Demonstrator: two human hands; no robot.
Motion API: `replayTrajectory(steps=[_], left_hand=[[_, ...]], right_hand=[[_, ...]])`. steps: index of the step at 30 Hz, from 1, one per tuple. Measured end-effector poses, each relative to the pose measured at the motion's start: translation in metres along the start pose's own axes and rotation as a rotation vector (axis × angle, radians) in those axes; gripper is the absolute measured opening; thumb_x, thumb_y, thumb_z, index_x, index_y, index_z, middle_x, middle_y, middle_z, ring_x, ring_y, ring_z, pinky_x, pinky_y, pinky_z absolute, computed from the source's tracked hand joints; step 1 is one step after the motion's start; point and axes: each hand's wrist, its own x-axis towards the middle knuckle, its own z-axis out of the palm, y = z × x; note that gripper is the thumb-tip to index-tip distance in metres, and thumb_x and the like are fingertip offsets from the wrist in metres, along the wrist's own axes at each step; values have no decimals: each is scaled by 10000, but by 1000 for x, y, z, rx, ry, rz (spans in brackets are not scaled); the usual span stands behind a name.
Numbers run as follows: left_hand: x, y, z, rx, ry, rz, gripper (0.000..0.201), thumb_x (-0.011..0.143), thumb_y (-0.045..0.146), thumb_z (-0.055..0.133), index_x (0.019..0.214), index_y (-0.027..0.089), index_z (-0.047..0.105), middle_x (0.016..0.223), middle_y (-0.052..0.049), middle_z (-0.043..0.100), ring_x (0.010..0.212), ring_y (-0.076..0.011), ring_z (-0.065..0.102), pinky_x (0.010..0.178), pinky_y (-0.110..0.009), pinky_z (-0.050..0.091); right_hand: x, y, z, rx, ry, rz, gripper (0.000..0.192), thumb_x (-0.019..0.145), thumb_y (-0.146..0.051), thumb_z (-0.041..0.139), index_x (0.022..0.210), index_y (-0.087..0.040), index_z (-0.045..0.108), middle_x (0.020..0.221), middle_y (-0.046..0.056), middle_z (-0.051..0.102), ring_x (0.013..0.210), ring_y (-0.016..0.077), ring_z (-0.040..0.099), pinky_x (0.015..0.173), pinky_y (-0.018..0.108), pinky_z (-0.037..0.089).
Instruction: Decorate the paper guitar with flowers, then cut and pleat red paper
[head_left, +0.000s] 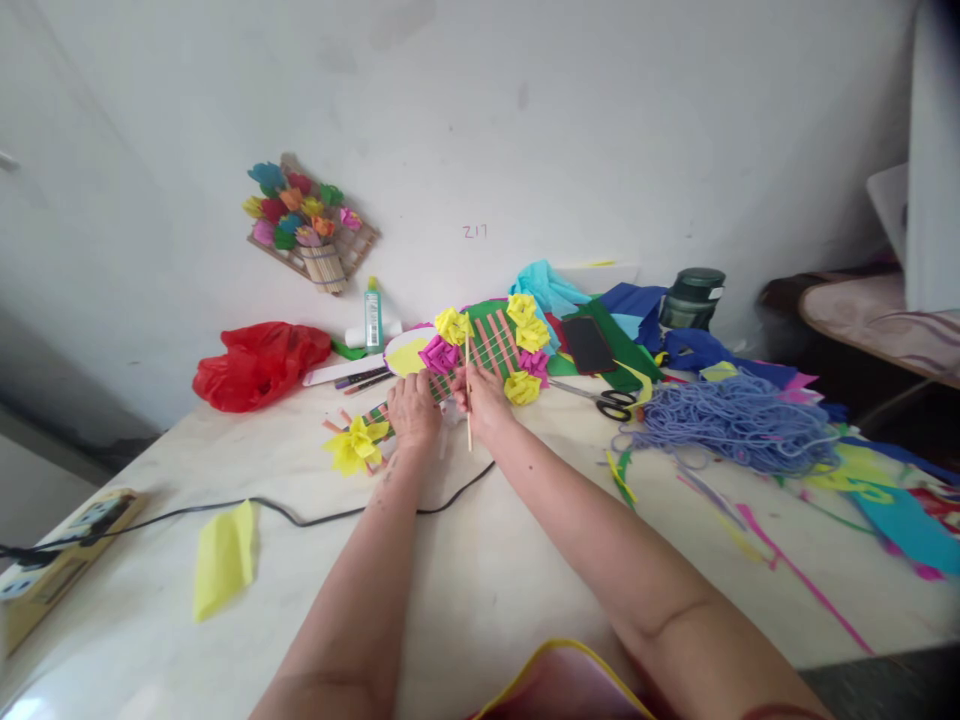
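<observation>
Wood: a thin pale stick (469,400) is pinched upright in the fingers of the right hand (484,400), its lower end just above the table (480,570).
Left hand: the left hand (412,408) is pressed palm-down, fingers curled, on the near end of the lattice (491,345); nothing is gripped.
Lattice: green card crossed by flat pink slats, lying tilted away from both hands, touched by the left fingertips.
Flowers: crumpled paper blooms are fixed on the lattice beyond the hands, a yellow bloom (452,325) and a magenta bloom (439,354) nearest; a loose yellow flower (356,445) lies just left of the left hand.
Textures: the paper looks soft and creased, the slats stiff and smooth, the table glossy.
Cable: a black cable (300,515) runs across the table close below both wrists.
Right of the hands: scissors (615,404) lie near, a tangle of lilac cord (739,420) and paper scraps farther out.
Left of the hands: a red bag (259,365) and a glue bottle (373,315) stand well apart.
Risk: the stick could snap or slip, being so thin and held only at the fingertips.
Risk: the blooms could be crushed or knocked loose if the left hand slides forward.
Risk: the cable could be snagged by a forearm and dragged into the lattice.
</observation>
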Motion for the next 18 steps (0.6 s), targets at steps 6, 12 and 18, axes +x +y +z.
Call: replayTrajectory(steps=[6,12,18], left_hand=[[0,1,-1,0,-2,9,301,786,155,436,1069,163,539,923,-99,586,895,-254,512,782,-365,351],[0,1,0,-18,-5,18,364,720,135,487,1081,151,528,929,-99,583,889,-257,511,775,-364,353],[-1,0,2,-30,-11,15,387,708,125,489,1092,157,524,926,-105,581,909,-259,513,784,-367,355]], right_hand=[[-1,-9,3,99,-47,31,167,823,-238,518,678,-156,504,450,-71,496,302,8,321,293,130,163],[3,-12,1,92,15,8,174,738,-163,598,601,-152,492,436,-72,481,328,11,349,309,132,203],[5,-8,-3,90,-20,-14,157,708,-203,635,613,-151,522,441,-61,495,345,23,376,318,140,229]])
